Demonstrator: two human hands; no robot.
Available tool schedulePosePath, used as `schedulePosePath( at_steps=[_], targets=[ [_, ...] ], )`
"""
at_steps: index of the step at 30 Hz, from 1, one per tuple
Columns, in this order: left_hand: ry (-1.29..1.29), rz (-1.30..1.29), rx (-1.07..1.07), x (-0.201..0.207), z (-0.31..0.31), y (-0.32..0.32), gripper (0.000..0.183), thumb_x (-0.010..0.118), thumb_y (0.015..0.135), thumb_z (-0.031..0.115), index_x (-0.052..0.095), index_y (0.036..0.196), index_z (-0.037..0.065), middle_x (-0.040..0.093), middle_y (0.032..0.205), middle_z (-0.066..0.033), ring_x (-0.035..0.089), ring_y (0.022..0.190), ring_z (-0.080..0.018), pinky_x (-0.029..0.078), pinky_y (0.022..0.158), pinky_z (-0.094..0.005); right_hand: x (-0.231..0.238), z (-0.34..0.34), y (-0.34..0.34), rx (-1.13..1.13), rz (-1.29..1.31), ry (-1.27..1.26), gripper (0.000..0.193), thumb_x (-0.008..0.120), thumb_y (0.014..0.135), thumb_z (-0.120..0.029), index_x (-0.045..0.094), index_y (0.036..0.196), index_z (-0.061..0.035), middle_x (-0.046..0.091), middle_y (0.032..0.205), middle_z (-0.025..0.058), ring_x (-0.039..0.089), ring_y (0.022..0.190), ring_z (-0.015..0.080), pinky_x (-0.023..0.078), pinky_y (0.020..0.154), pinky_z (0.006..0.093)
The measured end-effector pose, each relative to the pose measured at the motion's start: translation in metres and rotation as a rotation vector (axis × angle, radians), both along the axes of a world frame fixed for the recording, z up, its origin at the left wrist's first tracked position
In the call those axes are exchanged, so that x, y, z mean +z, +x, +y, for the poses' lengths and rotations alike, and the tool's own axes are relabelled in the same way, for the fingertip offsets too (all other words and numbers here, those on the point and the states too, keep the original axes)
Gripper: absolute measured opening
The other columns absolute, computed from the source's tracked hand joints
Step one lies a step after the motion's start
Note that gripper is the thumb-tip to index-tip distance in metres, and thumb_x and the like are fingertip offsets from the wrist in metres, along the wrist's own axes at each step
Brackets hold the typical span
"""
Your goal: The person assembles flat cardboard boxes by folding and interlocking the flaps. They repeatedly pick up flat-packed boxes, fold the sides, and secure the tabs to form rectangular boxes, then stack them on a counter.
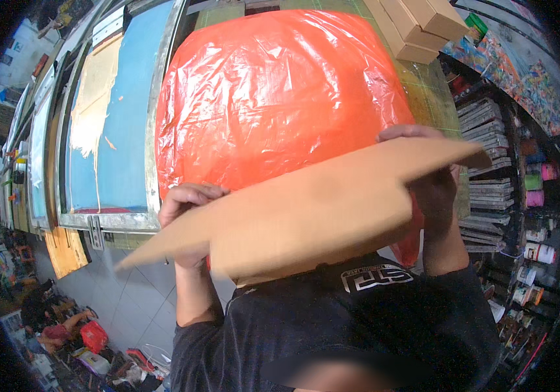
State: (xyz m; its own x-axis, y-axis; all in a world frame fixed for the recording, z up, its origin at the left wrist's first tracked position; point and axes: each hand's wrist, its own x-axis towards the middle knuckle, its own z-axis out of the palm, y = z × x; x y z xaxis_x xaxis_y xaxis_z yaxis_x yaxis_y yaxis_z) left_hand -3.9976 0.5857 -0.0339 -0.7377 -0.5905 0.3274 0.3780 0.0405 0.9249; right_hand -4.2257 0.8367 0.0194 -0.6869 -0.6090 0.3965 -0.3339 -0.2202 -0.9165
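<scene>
Nearest, a black shirt [319,326] is seen. Just beyond it, a notched brown cardboard piece [306,209], slightly blurred, is held slantwise, its left end nearer than its right. Its left part is gripped by the left hand [187,206], its right part by the right hand [438,186]; fingers are curled over the far edge, thumbs being hidden. Farther off, a shiny red plastic bundle [280,85] is spread, flanked on the left by a metal-framed blue screen [139,111]. At far right, cardboard boxes [417,26] are stacked.

Open room above red plastic [280,85], metal frame [110,221] at left, boxes [420,26] far right, cardboard [312,209] blocking near side
</scene>
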Motion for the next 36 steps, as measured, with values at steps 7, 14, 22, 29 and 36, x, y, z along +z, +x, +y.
schedulePosePath(
  at_steps=[7, 14, 22, 29, 36],
  targets=[
    [0.464, 0.260, 0.055, 0.010, -0.018, 0.033, 0.074, 0.038, 0.092, 0.057, 0.032, 0.141, 0.002, 0.044, 0.139, -0.0178, 0.048, 0.122, -0.0303, 0.031, 0.104, -0.0485, -0.008, 0.015, -0.008, -0.092, -0.229, 0.269, 0.034, 0.046, 0.099, -0.016, 0.047, 0.126, 0.0043, 0.056, 0.121, 0.0125, 0.054, 0.109, 0.0183, 0.041, 0.095, 0.0323],
    [0.256, -0.162, 0.105, 0.020, -0.030, 0.027, 0.053, 0.038, 0.100, 0.032, 0.039, 0.134, -0.008, 0.053, 0.123, -0.0148, 0.053, 0.112, -0.0200, 0.046, 0.090, -0.0348, -0.010, 0.009, 0.016, -0.116, -0.213, 0.276, 0.042, 0.039, 0.097, -0.035, 0.045, 0.113, 0.0040, 0.046, 0.107, 0.0153, 0.044, 0.098, 0.0248, 0.032, 0.086, 0.0356],
    [0.213, 0.118, 0.257, 0.013, 0.022, 0.047, 0.065, 0.040, 0.094, 0.048, 0.046, 0.127, -0.008, 0.045, 0.133, -0.0268, 0.043, 0.125, -0.0338, 0.033, 0.105, -0.0448, 0.013, 0.006, 0.038, 0.141, -0.608, -0.181, 0.050, 0.045, 0.097, -0.036, 0.041, 0.125, 0.0048, 0.041, 0.127, 0.0224, 0.042, 0.117, 0.0291, 0.032, 0.098, 0.0375],
    [0.118, 0.035, -0.015, 0.029, 0.016, 0.035, 0.083, 0.029, 0.083, 0.070, 0.057, 0.109, -0.004, 0.049, 0.125, -0.0329, 0.036, 0.129, -0.0421, 0.015, 0.111, -0.0542, 0.008, -0.001, 0.030, 0.173, -0.172, 0.159, 0.098, 0.062, 0.071, -0.072, 0.042, 0.134, -0.0004, 0.037, 0.140, 0.0285, 0.043, 0.128, 0.0304, 0.034, 0.106, 0.0416],
    [-0.004, -0.035, -0.063, 0.035, 0.026, 0.033, 0.093, 0.020, 0.081, 0.077, 0.059, 0.108, -0.003, 0.048, 0.128, -0.0331, 0.029, 0.134, -0.0451, 0.008, 0.111, -0.0585, -0.010, 0.024, 0.002, 0.260, -0.163, 0.193, 0.068, 0.057, 0.083, -0.061, 0.047, 0.120, -0.0052, 0.041, 0.138, 0.0285, 0.050, 0.121, 0.0276, 0.040, 0.101, 0.0404]
  ],
)
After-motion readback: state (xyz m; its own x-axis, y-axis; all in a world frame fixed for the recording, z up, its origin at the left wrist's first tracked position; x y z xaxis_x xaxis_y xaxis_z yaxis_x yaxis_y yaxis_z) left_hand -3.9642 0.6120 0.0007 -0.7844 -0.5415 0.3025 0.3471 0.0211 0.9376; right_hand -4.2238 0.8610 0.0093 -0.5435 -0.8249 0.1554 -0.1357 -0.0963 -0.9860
